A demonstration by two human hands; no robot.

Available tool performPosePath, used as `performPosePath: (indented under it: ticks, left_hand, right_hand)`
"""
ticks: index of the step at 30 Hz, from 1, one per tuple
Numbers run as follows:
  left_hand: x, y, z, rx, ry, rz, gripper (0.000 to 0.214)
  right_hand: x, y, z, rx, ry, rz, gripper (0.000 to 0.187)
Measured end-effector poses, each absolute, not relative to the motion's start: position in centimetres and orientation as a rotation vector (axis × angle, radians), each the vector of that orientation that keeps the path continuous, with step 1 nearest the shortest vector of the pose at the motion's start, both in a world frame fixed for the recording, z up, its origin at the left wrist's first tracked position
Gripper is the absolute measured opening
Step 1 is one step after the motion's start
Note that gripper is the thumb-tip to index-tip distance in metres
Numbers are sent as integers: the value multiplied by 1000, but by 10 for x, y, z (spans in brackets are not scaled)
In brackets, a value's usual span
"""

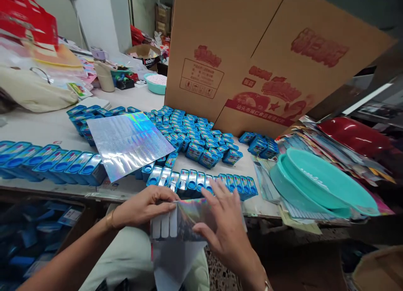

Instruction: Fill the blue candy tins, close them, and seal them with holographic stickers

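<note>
My left hand (154,207) pinches the upper left of a shiny silver sticker sheet (189,224) above my lap. Pale oblong strips show on its left part, and a loose grey-white flap hangs below. Over the sheet's right side lies my right hand (225,224), fingers spread and thumb apart; whether it presses on the sheet I cannot tell. Just beyond both hands, a row of small blue plastic boxes (192,179) lines the table edge. Another rainbow-silver sheet (130,142) rests tilted on top of some boxes to the left.
A large cardboard carton (239,60) stands behind many blue boxes (201,148). Stacked turquoise basins (315,186) sit at the right edge beside piled sheets (346,152). A beige tumbler (104,76) stands at the back left. Below the table's left side, a bin holds blue pieces (34,236).
</note>
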State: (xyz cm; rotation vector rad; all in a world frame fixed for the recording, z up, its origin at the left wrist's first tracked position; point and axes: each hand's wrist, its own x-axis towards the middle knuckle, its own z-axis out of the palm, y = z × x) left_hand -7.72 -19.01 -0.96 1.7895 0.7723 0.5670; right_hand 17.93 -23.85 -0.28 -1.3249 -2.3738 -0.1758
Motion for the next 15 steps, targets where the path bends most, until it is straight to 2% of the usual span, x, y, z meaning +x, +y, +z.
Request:
performPosePath:
  ticks: [2, 5, 6, 11, 15]
  left_hand:
    - [-78, -182, -2, 1857, 668, 520, 34]
    - [-76, -168, -5, 1898, 700, 452, 34]
    - [-75, -165, -10, 1877, 754, 436, 35]
    - [-65, -169, -48, 1530, 861, 491, 36]
    - [-59, -181, -64, 1437, 851, 492, 40]
  right_hand:
    - [168, -231, -16, -1204, -2446, -24, 59]
    - [158, -217, -43, -1125, -2362, 92, 26]
    - [158, -213, -50, -1120, -2335, 130, 21]
    - [164, -209, -63, -1235, -2288, 363, 18]
    - [153, -215, -70, -1178, -2254, 303, 28]
